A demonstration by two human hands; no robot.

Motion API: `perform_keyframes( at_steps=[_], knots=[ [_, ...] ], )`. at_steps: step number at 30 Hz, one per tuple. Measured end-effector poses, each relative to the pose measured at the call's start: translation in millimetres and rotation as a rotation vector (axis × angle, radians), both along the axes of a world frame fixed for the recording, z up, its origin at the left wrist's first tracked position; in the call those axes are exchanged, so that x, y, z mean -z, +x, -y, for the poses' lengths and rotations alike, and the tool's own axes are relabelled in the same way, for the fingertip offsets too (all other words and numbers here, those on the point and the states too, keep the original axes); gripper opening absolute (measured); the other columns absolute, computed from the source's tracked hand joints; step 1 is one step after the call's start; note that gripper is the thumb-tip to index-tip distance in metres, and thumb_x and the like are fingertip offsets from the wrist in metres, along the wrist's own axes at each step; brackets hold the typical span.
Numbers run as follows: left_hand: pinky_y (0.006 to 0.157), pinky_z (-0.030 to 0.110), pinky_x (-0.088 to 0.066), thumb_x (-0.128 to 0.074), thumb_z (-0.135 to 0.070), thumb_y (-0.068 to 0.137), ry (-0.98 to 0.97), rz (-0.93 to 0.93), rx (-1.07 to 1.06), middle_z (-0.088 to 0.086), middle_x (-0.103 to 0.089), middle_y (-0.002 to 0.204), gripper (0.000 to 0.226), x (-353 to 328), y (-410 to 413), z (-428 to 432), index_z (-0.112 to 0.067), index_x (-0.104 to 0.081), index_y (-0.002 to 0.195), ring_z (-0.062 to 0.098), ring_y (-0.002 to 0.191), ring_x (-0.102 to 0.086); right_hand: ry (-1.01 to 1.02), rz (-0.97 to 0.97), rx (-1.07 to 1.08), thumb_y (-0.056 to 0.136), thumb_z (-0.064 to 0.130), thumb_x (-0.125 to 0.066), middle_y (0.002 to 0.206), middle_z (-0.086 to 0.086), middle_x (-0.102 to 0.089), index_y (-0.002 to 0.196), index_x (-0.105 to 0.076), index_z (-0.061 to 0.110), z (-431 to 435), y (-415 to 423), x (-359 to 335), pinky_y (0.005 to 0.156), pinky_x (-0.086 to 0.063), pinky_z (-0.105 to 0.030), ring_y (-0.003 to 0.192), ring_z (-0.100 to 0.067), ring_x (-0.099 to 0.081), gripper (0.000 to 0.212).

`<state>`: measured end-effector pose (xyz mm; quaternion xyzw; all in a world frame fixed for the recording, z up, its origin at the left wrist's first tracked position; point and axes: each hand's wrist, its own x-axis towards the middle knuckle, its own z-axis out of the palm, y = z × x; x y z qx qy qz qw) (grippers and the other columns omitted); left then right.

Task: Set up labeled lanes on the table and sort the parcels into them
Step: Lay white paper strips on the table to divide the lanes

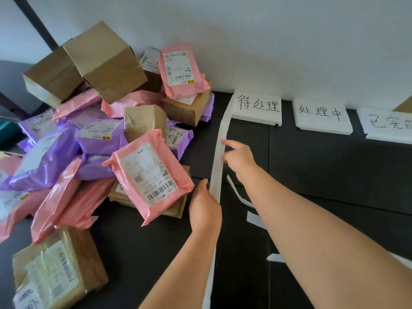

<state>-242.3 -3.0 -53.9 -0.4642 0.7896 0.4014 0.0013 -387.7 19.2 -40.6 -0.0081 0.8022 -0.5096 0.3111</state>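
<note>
R index and thumb tips pinch rt edge of white strip [224,126]; right hand [239,159] above table [334,163]. Left hand [205,206] at strip's lt edge, thumb straight, finger grip can't tell. Strip runs from label cards [256,105] by wall toward viewer. Parcels [100,141] heaped left.

Heaped at left: parcels [93,134], pink and purple mailers among brown taped boxes, one pink mailer [147,175] tilted on the near side, label up. Just right of them, long white strip [217,172], stretching near to far up to first label card [256,105]. Farther right along the far wall, flat and hand-lettered: second label card [321,113], third label card [388,126].
</note>
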Motion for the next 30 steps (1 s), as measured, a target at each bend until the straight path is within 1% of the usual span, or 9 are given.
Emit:
perform_keyframes(
  at_steps=[2,7,10,14,19,21,24,27,30],
  knots=[
    [0.101,0.031,-0.049,-0.047,-0.01,0.099,-0.009,0.035,0.048,0.0,-0.054,0.138,0.058,10,-2,7,-0.028,-0.029,0.151,0.015,0.122,-0.057,0.041,-0.003,-0.008,0.089,-0.012,-0.05,0.128,-0.008,-0.061,0.136,-0.058,0.032,8,-4,8,0.072,-0.056,-0.028,0.087,-0.02,-0.067,0.066],
    [0.113,0.033,-0.038,-0.048,-0.007,0.098,-0.017,0.125,0.194,-0.002,-0.041,0.15,0.067,18,-8,18,-0.03,-0.022,0.155,0.015,0.138,-0.041,0.112,0.0,-0.058,0.09,-0.012,-0.049,0.127,-0.007,-0.06,0.137,-0.056,0.033,16,-16,21,0.061,-0.049,-0.02,0.088,-0.018,-0.064,0.066],
    [0.109,0.033,-0.043,-0.05,-0.006,0.097,-0.005,0.148,0.196,-0.002,-0.041,0.149,0.07,21,-12,21,-0.031,-0.02,0.155,0.016,0.135,-0.045,0.148,0.016,-0.113,0.09,-0.012,-0.05,0.124,-0.007,-0.06,0.135,-0.058,0.033,19,-25,23,0.06,-0.045,-0.019,0.093,-0.019,-0.064,0.064],
    [0.106,0.034,-0.046,-0.051,-0.008,0.097,-0.024,0.146,0.21,-0.001,-0.044,0.147,0.068,29,-10,22,-0.029,-0.02,0.155,0.016,0.132,-0.048,0.177,-0.008,-0.192,0.09,-0.01,-0.052,0.128,-0.01,-0.06,0.135,-0.058,0.032,26,-32,30,0.066,-0.043,-0.02,0.103,-0.021,-0.063,0.062],
    [0.111,0.035,-0.041,-0.052,-0.01,0.098,-0.097,0.22,0.334,0.004,-0.043,0.148,0.067,38,-11,28,-0.022,-0.019,0.155,0.02,0.137,-0.043,0.246,-0.111,-0.267,0.092,-0.007,-0.049,0.134,-0.008,-0.058,0.139,-0.055,0.032,30,-35,41,0.064,-0.049,-0.019,0.083,-0.012,-0.062,0.061],
    [0.11,0.035,-0.042,-0.055,-0.009,0.096,-0.128,0.257,0.367,0.005,-0.044,0.146,0.07,40,-13,29,-0.022,-0.018,0.155,0.021,0.135,-0.044,0.29,-0.169,-0.289,0.094,-0.005,-0.048,0.139,-0.008,-0.055,0.14,-0.053,0.03,28,-37,42,0.063,-0.047,-0.018,0.078,-0.009,-0.057,0.059],
    [0.106,0.033,-0.045,-0.057,-0.008,0.094,-0.167,0.269,0.389,0.006,-0.045,0.141,0.074,42,-16,30,-0.024,-0.017,0.155,0.021,0.131,-0.046,0.381,-0.264,-0.32,0.095,-0.003,-0.046,0.144,-0.006,-0.051,0.144,-0.049,0.029,25,-43,42,0.058,-0.04,-0.017,0.087,-0.013,-0.055,0.059],
    [0.105,0.032,-0.045,-0.058,-0.012,0.094,-0.241,0.306,0.445,0.007,-0.043,0.141,0.076,46,-16,32,-0.023,-0.015,0.156,0.022,0.13,-0.046,0.445,-0.361,-0.347,0.094,0.0,-0.049,0.146,-0.008,-0.046,0.147,-0.046,0.028,27,-50,42,0.078,-0.048,-0.025,0.113,-0.024,-0.058,0.06],
    [0.106,0.033,-0.044,-0.056,-0.017,0.096,-0.347,0.322,0.536,0.009,-0.039,0.143,0.073,49,-12,32,-0.019,-0.013,0.156,0.024,0.131,-0.044,0.52,-0.458,-0.411,0.097,0.008,-0.051,0.15,-0.01,-0.037,0.149,-0.042,0.023,32,-58,41,0.096,-0.048,-0.038,0.131,-0.03,-0.045,0.055]
  ],
)
